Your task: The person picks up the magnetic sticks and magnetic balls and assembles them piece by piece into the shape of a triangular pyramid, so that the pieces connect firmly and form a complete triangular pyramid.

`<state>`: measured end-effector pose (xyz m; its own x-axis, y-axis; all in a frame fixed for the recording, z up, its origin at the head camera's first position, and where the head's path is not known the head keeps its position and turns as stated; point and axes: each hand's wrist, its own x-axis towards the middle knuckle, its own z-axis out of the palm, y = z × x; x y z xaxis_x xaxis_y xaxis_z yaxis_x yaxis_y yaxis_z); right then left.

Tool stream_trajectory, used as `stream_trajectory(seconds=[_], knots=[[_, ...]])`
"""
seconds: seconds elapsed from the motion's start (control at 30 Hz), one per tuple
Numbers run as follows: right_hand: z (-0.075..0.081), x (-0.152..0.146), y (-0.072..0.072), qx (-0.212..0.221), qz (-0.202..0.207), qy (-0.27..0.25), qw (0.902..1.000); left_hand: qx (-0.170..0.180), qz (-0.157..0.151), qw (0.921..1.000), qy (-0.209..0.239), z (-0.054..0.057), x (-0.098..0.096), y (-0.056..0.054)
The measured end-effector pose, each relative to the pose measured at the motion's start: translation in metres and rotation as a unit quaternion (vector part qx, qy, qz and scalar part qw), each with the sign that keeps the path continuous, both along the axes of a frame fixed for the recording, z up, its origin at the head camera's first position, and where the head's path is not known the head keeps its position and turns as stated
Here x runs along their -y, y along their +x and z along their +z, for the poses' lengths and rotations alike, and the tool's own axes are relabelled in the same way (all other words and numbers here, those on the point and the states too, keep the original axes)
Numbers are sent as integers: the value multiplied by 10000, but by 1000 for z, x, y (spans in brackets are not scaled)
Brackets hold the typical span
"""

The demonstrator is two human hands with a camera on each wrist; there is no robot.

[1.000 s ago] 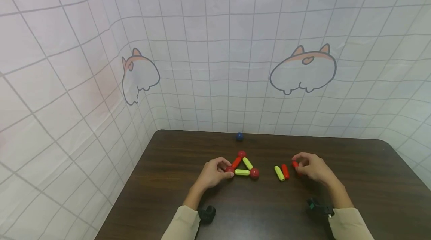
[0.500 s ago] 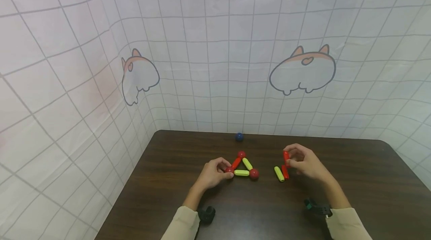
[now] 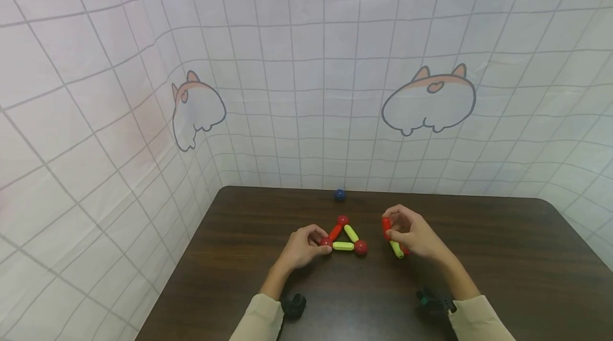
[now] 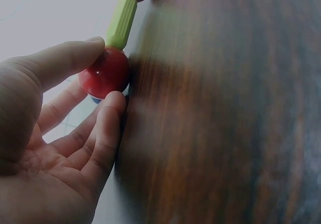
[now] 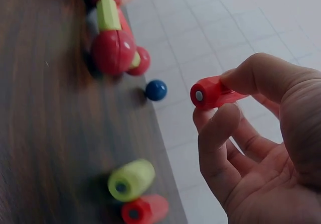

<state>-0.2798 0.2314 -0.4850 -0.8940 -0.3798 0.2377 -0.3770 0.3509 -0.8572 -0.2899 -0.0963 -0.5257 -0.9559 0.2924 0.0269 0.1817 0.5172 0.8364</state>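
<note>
On the table lies a triangle of three red balls joined by two yellow-green rods (image 3: 343, 246) and one red rod (image 3: 336, 232). My left hand (image 3: 301, 247) pinches its near left red ball (image 4: 104, 76) between thumb and fingers. In the right wrist view, a loose red magnetic rod (image 5: 208, 93) with a silver dot on its end is held by my right hand (image 3: 415, 233) between thumb and fingers, above the table. Below that hand lie a loose yellow-green rod (image 5: 132, 180) and another red rod (image 5: 145, 209), side by side, partly hidden in the head view.
A small blue ball (image 3: 339, 195) sits at the back edge of the dark wooden table (image 3: 230, 277). Behind and left hangs a white gridded curtain (image 3: 306, 91) with cartoon drawings. Both wrists wear black straps.
My right hand has lifted the red rod off the table and carried it left, over the loose rods, tilting it upright. My left hand stays on its ball.
</note>
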Motion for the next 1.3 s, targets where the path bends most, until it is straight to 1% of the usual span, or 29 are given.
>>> stream_trajectory(seconds=[0.17,0.23,0.33,0.47,0.63,0.8,1.17,1.3], knots=[[-2,14,3,-94,120,-7,9999,7,-6,10000,26,-1,1,0],[-2,19,4,-109,56,63,9999,8,-13,10000,44,-1,1,0],[-3,26,5,-2,-39,126,9999,7,-27,10000,55,-2,1,0],[-5,34,6,62,-87,83,9999,27,-35,10000,67,-1,1,0],[-9,41,5,-168,-84,11,9998,96,-9,9999,68,0,0,0],[-12,47,6,-343,-161,-26,9993,61,-45,9999,92,1,1,1],[-13,58,10,-242,-442,3,9987,50,-44,9999,86,2,0,1],[-14,61,11,-91,-476,53,9988,38,-53,10000,53,3,0,2]])
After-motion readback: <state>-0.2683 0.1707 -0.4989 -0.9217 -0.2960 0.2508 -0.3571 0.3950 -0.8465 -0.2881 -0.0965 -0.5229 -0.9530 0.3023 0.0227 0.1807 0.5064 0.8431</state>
